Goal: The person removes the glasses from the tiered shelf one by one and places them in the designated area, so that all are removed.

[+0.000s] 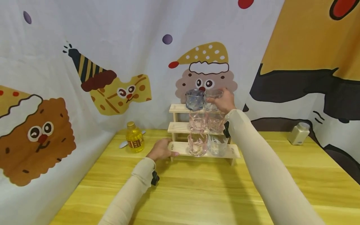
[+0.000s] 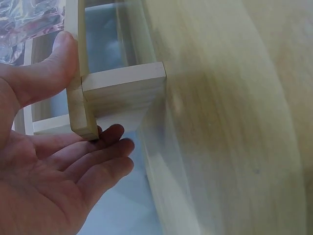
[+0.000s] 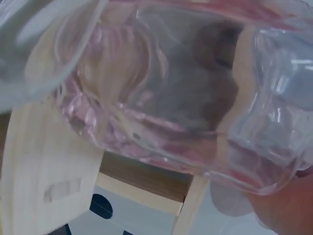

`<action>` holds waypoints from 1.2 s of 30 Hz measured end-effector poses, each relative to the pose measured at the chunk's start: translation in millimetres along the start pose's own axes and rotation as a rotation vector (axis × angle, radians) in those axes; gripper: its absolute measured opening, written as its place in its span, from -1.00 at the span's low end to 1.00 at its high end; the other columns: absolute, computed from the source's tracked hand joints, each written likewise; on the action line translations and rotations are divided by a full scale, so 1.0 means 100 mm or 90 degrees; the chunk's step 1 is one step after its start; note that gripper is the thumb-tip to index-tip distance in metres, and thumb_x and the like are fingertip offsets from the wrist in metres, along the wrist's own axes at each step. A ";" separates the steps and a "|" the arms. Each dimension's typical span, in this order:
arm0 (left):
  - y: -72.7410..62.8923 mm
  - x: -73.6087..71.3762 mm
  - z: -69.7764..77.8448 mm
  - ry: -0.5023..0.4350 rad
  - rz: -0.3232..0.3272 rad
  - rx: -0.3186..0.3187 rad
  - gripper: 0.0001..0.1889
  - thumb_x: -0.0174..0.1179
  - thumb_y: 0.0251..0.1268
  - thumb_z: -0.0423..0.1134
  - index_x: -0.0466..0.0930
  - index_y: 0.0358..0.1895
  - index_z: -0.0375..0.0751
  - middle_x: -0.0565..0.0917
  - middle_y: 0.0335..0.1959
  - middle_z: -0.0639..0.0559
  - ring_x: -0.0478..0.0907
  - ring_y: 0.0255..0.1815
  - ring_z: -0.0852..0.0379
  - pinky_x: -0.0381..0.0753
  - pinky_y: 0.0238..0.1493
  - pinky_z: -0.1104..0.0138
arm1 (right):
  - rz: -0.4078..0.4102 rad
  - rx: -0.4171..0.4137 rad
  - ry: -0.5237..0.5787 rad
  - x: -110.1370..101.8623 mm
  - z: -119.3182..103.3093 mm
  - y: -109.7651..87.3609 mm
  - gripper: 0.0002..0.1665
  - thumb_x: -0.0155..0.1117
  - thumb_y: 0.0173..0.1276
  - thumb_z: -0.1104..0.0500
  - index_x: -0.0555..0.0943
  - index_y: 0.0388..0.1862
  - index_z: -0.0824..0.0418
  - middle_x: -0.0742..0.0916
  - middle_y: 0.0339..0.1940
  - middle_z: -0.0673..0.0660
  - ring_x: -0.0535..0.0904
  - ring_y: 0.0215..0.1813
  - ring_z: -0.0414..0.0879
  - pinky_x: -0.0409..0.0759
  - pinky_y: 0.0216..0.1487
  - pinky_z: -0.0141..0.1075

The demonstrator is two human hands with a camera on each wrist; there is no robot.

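Note:
A three-tier wooden stand (image 1: 180,127) holds paired glasses on its steps. My left hand (image 1: 161,150) grips the left end of its lowest step. In the left wrist view, the thumb lies along one face of the board (image 2: 83,110), the fingers on the other side. On the top step, my right hand (image 1: 226,101) grips a clear glass (image 1: 211,105) beside a blue-grey glass (image 1: 194,100). Two pink glasses (image 1: 197,121) occupy the middle step. Below them stand a pinkish glass (image 1: 197,144) and a clear one (image 1: 217,146). A pink glass (image 3: 161,88) hides much of the right wrist view.
Left of the stand is a yellow oil bottle (image 1: 135,139), with a spoon-like object (image 1: 123,144) behind it. A small jar (image 1: 299,133) with pale contents is at the far right. A cartoon-printed curtain (image 1: 157,18) hangs behind the wooden table (image 1: 191,193).

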State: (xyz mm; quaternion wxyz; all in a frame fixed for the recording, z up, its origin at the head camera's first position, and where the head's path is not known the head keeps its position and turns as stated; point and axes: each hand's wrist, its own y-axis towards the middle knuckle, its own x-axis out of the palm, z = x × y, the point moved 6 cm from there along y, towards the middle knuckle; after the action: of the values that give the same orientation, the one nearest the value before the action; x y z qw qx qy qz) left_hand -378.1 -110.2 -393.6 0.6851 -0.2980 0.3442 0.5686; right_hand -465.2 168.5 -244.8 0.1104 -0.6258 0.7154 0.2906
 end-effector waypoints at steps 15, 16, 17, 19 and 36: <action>0.02 0.00 0.02 -0.001 -0.024 -0.017 -0.07 0.54 0.06 -0.03 0.32 0.46 -0.37 0.50 0.38 -0.31 0.41 0.42 -0.28 0.41 0.42 -0.04 | -0.002 -0.004 -0.008 -0.29 -0.23 -0.08 0.05 0.44 0.32 -0.08 0.13 0.62 0.22 0.30 0.59 0.27 0.33 0.50 0.23 0.46 0.37 0.13; 0.03 -0.01 0.02 -0.001 -0.024 -0.018 -0.07 0.54 0.06 -0.03 0.32 0.46 -0.37 0.49 0.38 -0.31 0.40 0.42 -0.28 0.41 0.43 -0.05 | -0.003 -0.004 -0.011 -0.31 -0.25 -0.09 0.05 0.44 0.32 -0.09 0.13 0.62 0.21 0.30 0.60 0.26 0.31 0.52 0.23 0.46 0.38 0.13; 0.03 -0.01 0.02 0.000 -0.024 -0.019 -0.08 0.54 0.06 -0.03 0.32 0.46 -0.37 0.49 0.38 -0.31 0.40 0.42 -0.28 0.41 0.43 -0.05 | -0.003 -0.004 -0.012 -0.34 -0.26 -0.10 0.05 0.43 0.31 -0.09 0.13 0.61 0.21 0.30 0.59 0.26 0.31 0.52 0.23 0.45 0.38 0.12; 0.03 -0.02 0.02 0.004 -0.025 -0.020 -0.09 0.53 0.08 -0.03 0.32 0.45 -0.37 0.50 0.38 -0.31 0.41 0.42 -0.28 0.42 0.42 -0.05 | -0.006 0.002 -0.021 -0.38 -0.28 -0.12 0.06 0.43 0.31 -0.11 0.13 0.62 0.19 0.30 0.60 0.25 0.31 0.53 0.22 0.45 0.39 0.12; -0.02 -0.01 0.03 0.011 -0.015 0.004 -0.16 0.52 0.09 -0.03 0.40 0.40 -0.35 0.63 0.20 -0.27 0.57 0.19 -0.20 0.57 0.20 0.00 | 0.002 -0.003 -0.068 -0.83 -0.20 -0.37 0.08 0.41 0.32 -0.14 0.10 0.64 0.16 0.36 0.55 0.32 0.36 0.45 0.32 0.47 0.31 0.22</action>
State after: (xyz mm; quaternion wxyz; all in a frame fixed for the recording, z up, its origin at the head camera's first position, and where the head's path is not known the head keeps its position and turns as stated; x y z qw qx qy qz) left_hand -375.9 -108.8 -390.7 0.6896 -0.3047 0.3484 0.5570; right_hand -409.9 224.6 -195.2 0.1462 -0.6085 0.7089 0.3253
